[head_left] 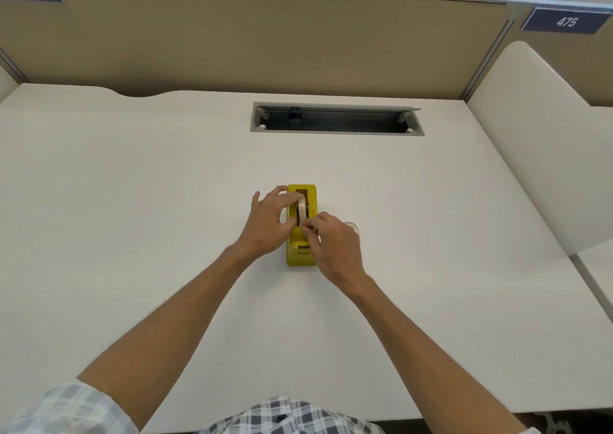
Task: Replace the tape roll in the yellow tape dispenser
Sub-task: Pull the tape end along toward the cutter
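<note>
White desk [132, 201], yellow tape dispenser [301, 257], left hand [268, 224] grip closed on tape roll [302, 208], right hand [335, 247] pinching its tape end.

Person in short-sleeved plaid shirt [292, 413], grey/white/dk checks. Left sleeve [66, 410] paler check, ends abv elbow. Both forearms bare; no watch/rings seen on left hand [265, 224] or right hand [335, 247].
</note>
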Available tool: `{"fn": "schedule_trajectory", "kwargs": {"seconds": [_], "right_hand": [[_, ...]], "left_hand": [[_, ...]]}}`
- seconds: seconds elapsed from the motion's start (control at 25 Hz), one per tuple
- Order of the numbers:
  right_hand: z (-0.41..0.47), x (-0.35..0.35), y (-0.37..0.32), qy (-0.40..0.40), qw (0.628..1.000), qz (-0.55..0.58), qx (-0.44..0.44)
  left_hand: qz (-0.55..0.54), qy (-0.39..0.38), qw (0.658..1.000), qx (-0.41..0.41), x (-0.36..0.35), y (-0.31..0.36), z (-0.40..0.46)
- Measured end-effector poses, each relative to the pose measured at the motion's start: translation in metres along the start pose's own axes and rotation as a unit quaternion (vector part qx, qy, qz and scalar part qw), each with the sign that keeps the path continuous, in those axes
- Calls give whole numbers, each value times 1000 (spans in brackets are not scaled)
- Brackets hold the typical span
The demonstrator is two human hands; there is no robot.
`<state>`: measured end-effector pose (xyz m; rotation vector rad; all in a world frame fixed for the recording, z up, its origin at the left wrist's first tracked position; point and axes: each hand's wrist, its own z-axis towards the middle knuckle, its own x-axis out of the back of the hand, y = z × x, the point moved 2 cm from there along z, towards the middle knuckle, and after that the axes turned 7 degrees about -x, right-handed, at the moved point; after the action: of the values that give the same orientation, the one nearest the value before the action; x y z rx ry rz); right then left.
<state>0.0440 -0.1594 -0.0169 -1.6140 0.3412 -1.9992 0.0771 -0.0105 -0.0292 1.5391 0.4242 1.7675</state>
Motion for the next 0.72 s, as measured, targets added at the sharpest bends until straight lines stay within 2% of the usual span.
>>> {"fn": "schedule_trajectory", "kwargs": {"seconds": [0.72], "right_hand": [[-31,5,-1,34,999,14,-13]], "left_hand": [[39,-3,999,-8,-2,-4,-3]]}}
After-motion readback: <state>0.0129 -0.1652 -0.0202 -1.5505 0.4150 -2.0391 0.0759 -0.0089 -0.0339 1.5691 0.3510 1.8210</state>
